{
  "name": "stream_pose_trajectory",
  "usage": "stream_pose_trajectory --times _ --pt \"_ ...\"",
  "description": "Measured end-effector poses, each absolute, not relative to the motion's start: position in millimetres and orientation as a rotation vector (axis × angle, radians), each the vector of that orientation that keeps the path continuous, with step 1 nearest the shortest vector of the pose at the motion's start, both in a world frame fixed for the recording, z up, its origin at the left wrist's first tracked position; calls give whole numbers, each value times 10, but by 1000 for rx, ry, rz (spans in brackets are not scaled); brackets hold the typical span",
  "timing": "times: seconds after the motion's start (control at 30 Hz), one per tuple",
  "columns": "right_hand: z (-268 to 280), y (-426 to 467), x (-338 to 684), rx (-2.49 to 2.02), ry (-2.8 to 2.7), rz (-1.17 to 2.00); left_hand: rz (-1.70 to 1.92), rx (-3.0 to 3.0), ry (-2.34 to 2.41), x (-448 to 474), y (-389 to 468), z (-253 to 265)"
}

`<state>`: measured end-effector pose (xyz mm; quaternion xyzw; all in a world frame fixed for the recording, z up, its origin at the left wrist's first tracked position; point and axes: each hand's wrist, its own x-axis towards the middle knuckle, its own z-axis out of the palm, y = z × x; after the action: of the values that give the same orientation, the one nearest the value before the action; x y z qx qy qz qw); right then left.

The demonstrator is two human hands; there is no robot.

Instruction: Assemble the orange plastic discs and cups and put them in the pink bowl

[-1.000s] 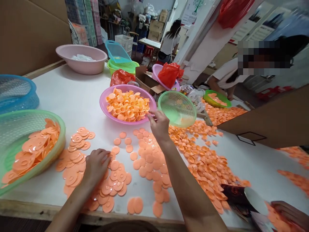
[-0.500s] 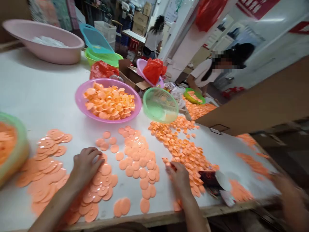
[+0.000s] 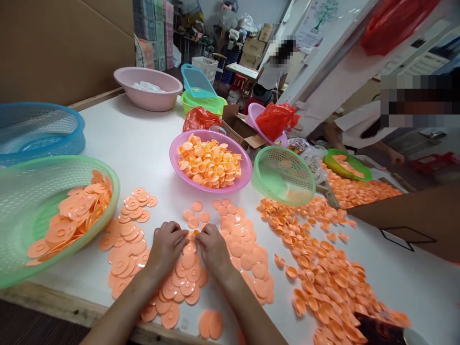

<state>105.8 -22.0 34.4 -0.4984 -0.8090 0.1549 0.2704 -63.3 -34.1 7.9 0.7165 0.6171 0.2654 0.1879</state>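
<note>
Over a pile of flat orange plastic discs (image 3: pixel 179 287), my two hands meet close together. My left hand (image 3: pixel 168 245) is closed, its fingertips pinching the edge of an orange disc (image 3: pixel 188 238). Facing it, my right hand (image 3: pixel 212 247) pinches a small orange cup-shaped piece (image 3: pixel 195 233), which is mostly hidden by the fingers. Smaller orange discs (image 3: pixel 244 244) lie spread just right of my right hand. Farther right is a long heap of orange cup-shaped pieces (image 3: pixel 319 273). More large discs (image 3: pixel 125 254) lie left of my left hand.
A pink bowl (image 3: pixel 174 165) full of orange pieces stands ahead, beside a green basket (image 3: pixel 283 175). At left are a green basket with discs (image 3: pixel 14 201) and a blue basket (image 3: pixel 77 129). A cardboard sheet (image 3: pixel 431 225) borders the right. Another person (image 3: pixel 362 120) works beyond it.
My right hand has come left from the heap of cup-shaped pieces to meet my left hand over the large discs. The view has turned left, bringing in the blue basket.
</note>
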Motion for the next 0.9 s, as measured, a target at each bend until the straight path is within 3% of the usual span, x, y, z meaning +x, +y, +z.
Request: stream_pose_trajectory --times 0.4,0.73,0.9 --pt "144 -242 1081 -1307 -2242 384 694 1951 1641 -719 -334 119" --pt "153 -226 894 -1033 -2527 -28 696 1847 1685 -663 -274 152" --pt "129 -243 904 -1067 -2441 -38 727 1676 1625 -584 -139 252"
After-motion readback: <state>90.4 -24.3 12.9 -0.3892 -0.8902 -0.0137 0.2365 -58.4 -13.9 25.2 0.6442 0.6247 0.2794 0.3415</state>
